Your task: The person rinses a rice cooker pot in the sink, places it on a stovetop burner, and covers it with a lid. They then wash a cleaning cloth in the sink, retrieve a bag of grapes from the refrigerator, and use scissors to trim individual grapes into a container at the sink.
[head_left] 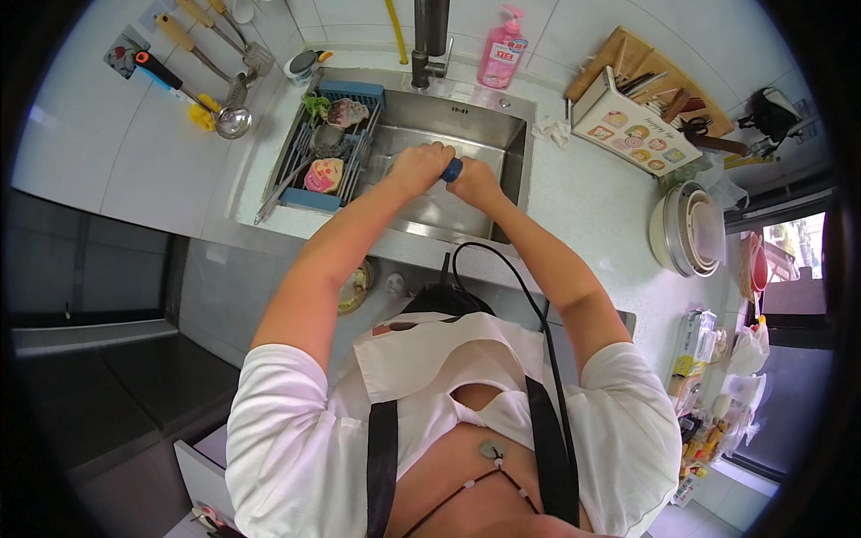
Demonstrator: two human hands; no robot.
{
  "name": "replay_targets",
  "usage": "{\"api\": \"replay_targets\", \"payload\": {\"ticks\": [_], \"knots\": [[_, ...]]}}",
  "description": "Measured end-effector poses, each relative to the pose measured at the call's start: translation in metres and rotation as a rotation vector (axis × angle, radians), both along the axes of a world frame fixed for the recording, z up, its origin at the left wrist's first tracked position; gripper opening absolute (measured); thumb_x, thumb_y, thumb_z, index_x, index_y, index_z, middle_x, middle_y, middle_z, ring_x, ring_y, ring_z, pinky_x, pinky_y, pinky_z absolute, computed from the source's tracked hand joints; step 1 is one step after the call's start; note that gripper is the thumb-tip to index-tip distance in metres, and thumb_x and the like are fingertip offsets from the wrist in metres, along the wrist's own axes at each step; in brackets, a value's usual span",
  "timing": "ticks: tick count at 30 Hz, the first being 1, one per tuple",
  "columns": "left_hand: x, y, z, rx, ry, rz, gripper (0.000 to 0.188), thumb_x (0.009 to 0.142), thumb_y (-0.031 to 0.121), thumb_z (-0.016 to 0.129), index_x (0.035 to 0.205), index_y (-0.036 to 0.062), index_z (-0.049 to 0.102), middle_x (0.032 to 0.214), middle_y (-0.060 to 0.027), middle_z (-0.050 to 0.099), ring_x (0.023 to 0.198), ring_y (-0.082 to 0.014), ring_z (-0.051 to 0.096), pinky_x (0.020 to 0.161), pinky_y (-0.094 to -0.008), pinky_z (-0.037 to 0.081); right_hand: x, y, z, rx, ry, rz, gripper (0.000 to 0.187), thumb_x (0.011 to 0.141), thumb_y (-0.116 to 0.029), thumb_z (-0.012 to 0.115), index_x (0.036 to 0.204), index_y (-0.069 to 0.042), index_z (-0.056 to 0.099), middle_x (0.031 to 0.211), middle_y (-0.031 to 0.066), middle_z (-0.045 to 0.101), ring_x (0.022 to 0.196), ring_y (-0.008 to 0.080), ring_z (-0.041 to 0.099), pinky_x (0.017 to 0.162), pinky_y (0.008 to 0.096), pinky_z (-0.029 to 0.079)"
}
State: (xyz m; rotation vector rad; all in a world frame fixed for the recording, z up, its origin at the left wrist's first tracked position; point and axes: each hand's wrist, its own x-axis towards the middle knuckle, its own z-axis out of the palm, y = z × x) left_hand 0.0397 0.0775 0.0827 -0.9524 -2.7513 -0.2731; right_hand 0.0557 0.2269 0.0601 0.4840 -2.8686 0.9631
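Note:
Over the sink (421, 215), both hands come together around a small dark blue thing (451, 169). My left hand (421, 168) is closed at its left end, and my right hand (474, 182) is closed at its right end. Only a short rounded bit shows between the fists, so its kind cannot be made out. Left of my hands, a blue drain rack (320, 196) sits across the sink. It holds a pink patterned sponge (324, 176), another pinkish piece (347, 113) and some green leaves (316, 106).
A dark faucet (430, 45) rises behind the sink, with a pink pump bottle (502, 49) beside it. On the right counter stand a knife holder (632, 125) and stacked bowls (689, 229). A ladle (233, 122) and other utensils hang at the left wall.

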Motion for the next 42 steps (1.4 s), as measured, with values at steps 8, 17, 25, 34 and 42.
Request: {"api": "replay_targets", "payload": {"ticks": [8, 17, 25, 34, 42], "knots": [[-0.004, 0.007, 0.013, -0.041, 0.078, -0.149, 0.016, 0.068, 0.009, 0.054, 0.083, 0.0114, 0.049, 0.076, -0.0068, 0.054, 0.072, -0.0246, 0.059, 0.057, -0.0350, 0.048, 0.008, 0.014, 0.023, -0.691, -0.928, -0.079, 0.016, 0.059, -0.007, 0.061, 0.058, -0.007, 0.045, 0.051, 0.0019, 0.044, 0.036, 0.0087, 0.037, 0.032, 0.0241, 0.023], [-0.011, 0.014, 0.013, -0.037, 0.250, -0.269, 0.014, 0.066, 0.014, 0.055, 0.079, 0.0135, 0.049, 0.072, -0.0045, 0.052, 0.070, -0.0217, 0.058, 0.053, -0.0320, 0.047, 0.014, 0.025, 0.013, -1.111, -1.320, 0.006, 0.018, 0.066, -0.005, 0.057, 0.065, -0.010, 0.040, 0.052, -0.0037, 0.035, 0.034, 0.0025, 0.026, 0.031, 0.0182, 0.017], [0.001, 0.028, -0.009, 0.022, 0.253, -0.195, 0.016, 0.065, 0.013, 0.057, 0.078, 0.0137, 0.048, 0.071, -0.0038, 0.051, 0.068, -0.0222, 0.056, 0.053, -0.0320, 0.047, 0.025, 0.040, -0.006, -1.283, -1.483, 0.095, 0.017, 0.072, -0.006, 0.055, 0.080, -0.010, 0.041, 0.056, -0.0037, 0.036, 0.035, 0.0012, 0.026, 0.031, 0.0166, 0.018], [0.006, 0.039, -0.007, 0.489, -0.194, 0.551, 0.042, 0.064, 0.017, 0.068, 0.099, 0.0099, 0.045, 0.079, -0.0078, 0.055, 0.072, -0.0212, 0.058, 0.055, -0.0301, 0.048, 0.019, 0.075, 0.011, -0.968, -0.992, -0.303, 0.064, 0.076, -0.018, 0.061, 0.130, -0.012, 0.027, 0.108, 0.0028, 0.050, 0.066, 0.0103, 0.050, 0.049, 0.0204, 0.041], [-0.009, 0.024, -0.015, 1.205, -1.255, 0.351, 0.052, 0.075, 0.047, 0.059, 0.106, 0.0059, 0.050, 0.085, -0.0046, 0.056, 0.074, -0.0127, 0.055, 0.060, -0.0253, 0.045, 0.031, 0.077, 0.027, -0.830, -0.832, -0.108, 0.043, 0.082, -0.034, 0.054, 0.118, -0.012, 0.044, 0.107, 0.0009, 0.050, 0.079, 0.0102, 0.053, 0.066, 0.0227, 0.043]]}}
